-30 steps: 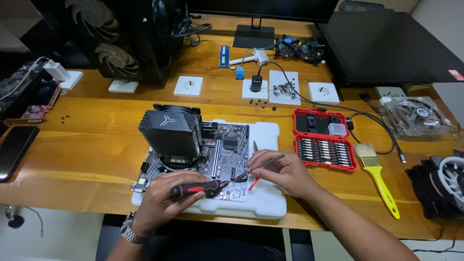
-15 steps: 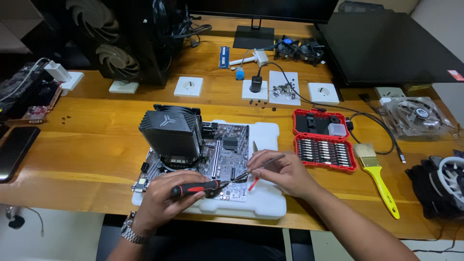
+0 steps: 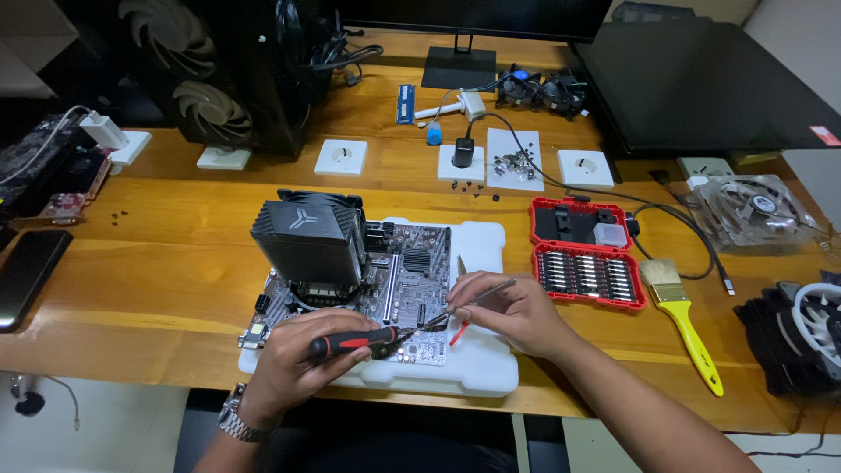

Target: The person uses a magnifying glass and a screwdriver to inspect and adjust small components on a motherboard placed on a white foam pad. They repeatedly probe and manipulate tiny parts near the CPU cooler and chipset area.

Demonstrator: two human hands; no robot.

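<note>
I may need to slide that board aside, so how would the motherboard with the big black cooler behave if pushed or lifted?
The motherboard probably feels top-heavy: the tall black cooler sits on its left part, so lifting the right edge might tip it. It lies on a white foam pad, so a push may well drag the pad along. Exposed parts look fragile; the left hand rests near its front edge.

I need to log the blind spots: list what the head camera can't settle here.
- Screwdriver tip: too small, where it meets the tweezers.
- Any screw there: too small to see.
- Circuit board, left part: hidden under the black cooler.
- White fan: cut off by the right edge.
</note>
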